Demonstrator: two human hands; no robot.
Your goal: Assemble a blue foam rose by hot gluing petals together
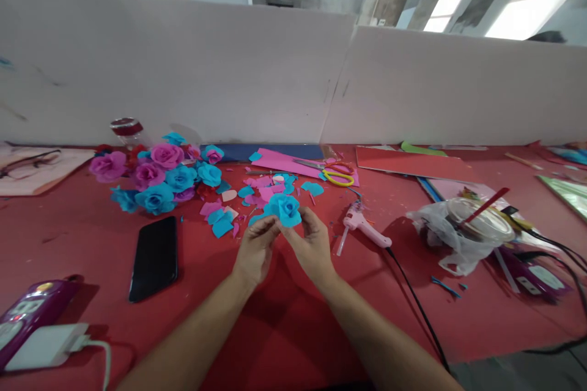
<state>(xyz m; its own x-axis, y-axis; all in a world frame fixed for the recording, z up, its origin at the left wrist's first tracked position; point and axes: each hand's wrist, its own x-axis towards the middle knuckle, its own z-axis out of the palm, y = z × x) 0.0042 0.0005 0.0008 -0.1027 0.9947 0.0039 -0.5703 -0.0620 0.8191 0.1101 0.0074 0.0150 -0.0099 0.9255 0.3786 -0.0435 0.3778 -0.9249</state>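
Observation:
My left hand (pixel 255 252) and my right hand (pixel 312 243) meet over the middle of the red table (pixel 284 330). Both pinch the underside of a blue paper rose (pixel 284 208), fingers closed on it. Just behind the rose lie several loose blue and pink paper petals (pixel 263 189). A cluster of finished blue, pink and purple paper roses (pixel 158 174) sits at the left rear.
A black phone (pixel 155 258) lies left of my hands. A pink glue gun (pixel 364 226) with its black cord lies to the right. Scissors (pixel 332 172) rest on pink sheets. A plastic bag with a cup (pixel 463 229), a power strip (pixel 32 311) and a white partition (pixel 183 67) are nearby.

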